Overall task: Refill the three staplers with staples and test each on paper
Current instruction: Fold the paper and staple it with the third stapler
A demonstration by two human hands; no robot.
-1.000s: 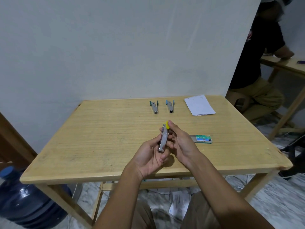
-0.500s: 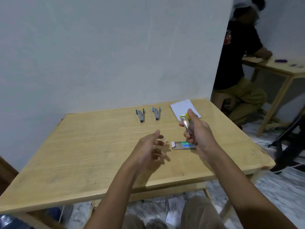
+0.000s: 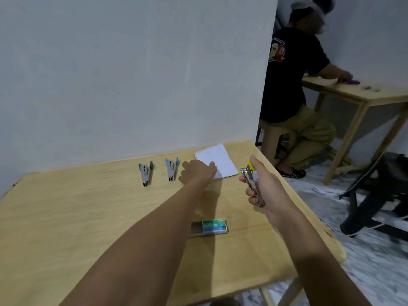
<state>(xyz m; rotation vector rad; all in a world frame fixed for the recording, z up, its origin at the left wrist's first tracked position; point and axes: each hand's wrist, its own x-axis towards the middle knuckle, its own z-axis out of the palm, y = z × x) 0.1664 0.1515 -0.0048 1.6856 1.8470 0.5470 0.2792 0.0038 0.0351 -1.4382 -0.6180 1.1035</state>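
Observation:
My right hand [image 3: 268, 191] grips a metal stapler with a yellow tip [image 3: 251, 184], held upright above the right part of the wooden table [image 3: 88, 206]. My left hand [image 3: 196, 172] reaches forward, and its fingertips touch the near left corner of the white paper [image 3: 220, 161] at the back of the table. Two more staplers lie side by side left of the paper, one with teal ends [image 3: 145, 173] and one with blue ends [image 3: 171, 170]. A green staple box [image 3: 209, 227] lies near me with its tray slid partly out.
A white wall [image 3: 132, 74] stands right behind the table. To the right, a person in a black shirt [image 3: 293, 85] sits at a second wooden table [image 3: 364, 96]. A black chair base [image 3: 375, 202] stands on the marble floor by the table's right edge.
My left hand has let go of the yellow-tipped stapler and stretched forward to the paper. My right hand has carried the stapler to the right. The view has turned rightward.

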